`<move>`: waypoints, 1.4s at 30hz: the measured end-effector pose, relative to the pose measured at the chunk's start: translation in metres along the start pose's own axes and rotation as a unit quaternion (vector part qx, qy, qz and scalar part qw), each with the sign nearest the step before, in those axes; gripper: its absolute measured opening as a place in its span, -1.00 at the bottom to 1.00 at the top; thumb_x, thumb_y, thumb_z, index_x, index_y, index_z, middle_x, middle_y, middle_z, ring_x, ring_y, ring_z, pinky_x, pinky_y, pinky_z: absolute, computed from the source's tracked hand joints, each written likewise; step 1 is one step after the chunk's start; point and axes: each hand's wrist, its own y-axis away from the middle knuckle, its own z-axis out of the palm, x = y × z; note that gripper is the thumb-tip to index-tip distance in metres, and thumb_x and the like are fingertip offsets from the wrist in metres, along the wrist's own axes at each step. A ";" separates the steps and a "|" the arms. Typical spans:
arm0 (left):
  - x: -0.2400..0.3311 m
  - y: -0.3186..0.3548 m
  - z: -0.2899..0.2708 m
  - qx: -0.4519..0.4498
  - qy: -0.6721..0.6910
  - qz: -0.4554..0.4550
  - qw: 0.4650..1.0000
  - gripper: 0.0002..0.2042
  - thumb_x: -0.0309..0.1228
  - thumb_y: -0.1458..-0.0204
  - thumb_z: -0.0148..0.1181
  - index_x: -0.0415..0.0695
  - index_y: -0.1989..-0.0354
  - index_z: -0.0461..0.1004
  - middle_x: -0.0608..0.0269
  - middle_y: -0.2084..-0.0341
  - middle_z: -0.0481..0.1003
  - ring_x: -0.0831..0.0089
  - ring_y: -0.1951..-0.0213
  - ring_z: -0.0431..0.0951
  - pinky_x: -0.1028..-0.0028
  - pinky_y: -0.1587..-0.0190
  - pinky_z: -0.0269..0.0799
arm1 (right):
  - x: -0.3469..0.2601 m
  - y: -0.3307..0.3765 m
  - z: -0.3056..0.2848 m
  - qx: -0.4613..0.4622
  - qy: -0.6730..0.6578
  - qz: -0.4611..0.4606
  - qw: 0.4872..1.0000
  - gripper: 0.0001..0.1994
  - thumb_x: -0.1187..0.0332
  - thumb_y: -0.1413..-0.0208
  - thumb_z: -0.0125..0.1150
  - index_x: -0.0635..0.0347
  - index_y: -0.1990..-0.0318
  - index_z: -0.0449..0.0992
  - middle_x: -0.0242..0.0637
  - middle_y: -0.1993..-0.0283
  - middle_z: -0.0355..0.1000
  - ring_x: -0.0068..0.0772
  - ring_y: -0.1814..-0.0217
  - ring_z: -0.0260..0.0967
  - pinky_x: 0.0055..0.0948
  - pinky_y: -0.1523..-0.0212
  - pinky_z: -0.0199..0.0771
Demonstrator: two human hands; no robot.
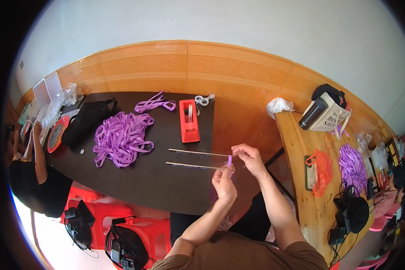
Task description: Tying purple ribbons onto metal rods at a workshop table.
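Left hand: the left hand [224, 183] is closed in a pinch on a narrow purple strip [230, 160], near the lower rod's right end.
Right hand: the right hand [249, 159] has bent fingers gathered by the upper rod's right end; whether it grips anything cannot be told.
Purple strip: upright between the two rod ends, just beyond the right edge of the dark surface [166, 189].
Rods: upper rod [193, 151] and lower rod [189, 165], thin, roughly parallel, reaching past that edge.
Ribbon: large tangled purple pile [121, 140] left of the rods; smaller purple bundle [155, 105] behind it.
Tape dispenser: red dispenser [191, 136] behind the rods.
Scissors: white-handled scissors [204, 100] near the far right corner.
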 end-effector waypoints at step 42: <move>0.002 -0.001 -0.001 -0.007 -0.025 -0.026 0.999 -0.91 -0.55 0.01 0.13 -0.18 0.54 0.44 0.39 0.59 0.45 0.67 0.51 0.38 0.64 0.33 0.30 | -0.068 -0.067 0.031 -0.466 0.473 0.040 0.747 -0.86 0.27 0.02 0.09 0.08 0.47 0.49 -0.34 0.07 0.28 -0.27 -0.10 0.04 -0.18 -0.08 0.03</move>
